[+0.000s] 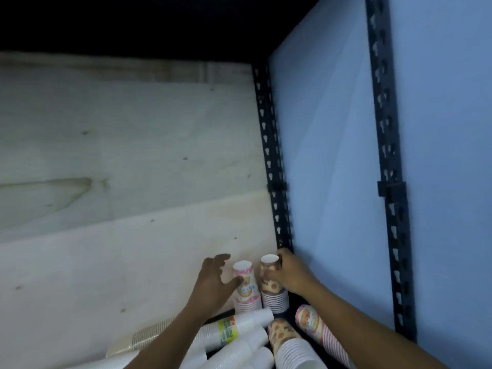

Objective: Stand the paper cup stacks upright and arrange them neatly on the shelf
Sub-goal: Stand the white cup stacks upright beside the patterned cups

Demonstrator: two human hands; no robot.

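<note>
- Lower centre of the frame: we see two cup stacks standing upright side by side, rims down, a pink stack (246, 287) and to its right a brown stack (273, 286), in the corner by the black post (274, 169).
- The left hand (213, 282) sits just left of the pink stack with fingers spread and the thumb against its side.
- The right hand (290, 272) grips the top cup of the brown stack, fingers curled round it.
- Along the bottom edge we count more stacks lying on their sides: a white stack (247, 322) with a yellow-green label, a spotted stack (286, 342), a striped stack (318, 327) and a beige stack (145, 338).
- A pale board (119, 155) fills the left; a blue panel (324, 155) fills the right.
</note>
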